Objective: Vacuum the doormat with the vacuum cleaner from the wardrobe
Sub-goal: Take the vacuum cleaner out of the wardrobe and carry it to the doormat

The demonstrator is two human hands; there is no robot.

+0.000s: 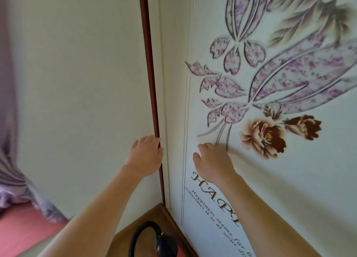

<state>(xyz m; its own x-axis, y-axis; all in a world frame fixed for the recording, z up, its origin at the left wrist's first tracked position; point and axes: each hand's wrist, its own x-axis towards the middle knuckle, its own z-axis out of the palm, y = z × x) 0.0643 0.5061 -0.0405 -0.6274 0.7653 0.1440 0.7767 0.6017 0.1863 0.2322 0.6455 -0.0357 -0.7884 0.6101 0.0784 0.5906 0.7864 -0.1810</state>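
Press with the right hand, fingers straight and released, flat on the wardrobe door, and slide evenly. At the door's left edge, mind the left hand: perhaps hooked round that edge, grip impossible to tell. Avoid snagging the vacuum cleaner, parked just below the door.

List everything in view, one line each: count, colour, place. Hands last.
wardrobe door: one, white with purple and brown flower print and lettering, right half
trim: one, dark red-brown, along the door's left edge
cream surface: one, left of the trim
curtain: one, purple, far left
floor: pink-red, lower left
wooden board: one, brown, bottom centre
vacuum cleaner: one, black hose, red body, bottom edge
left hand: one, fingertips at the trim
right hand: one, flat on the door
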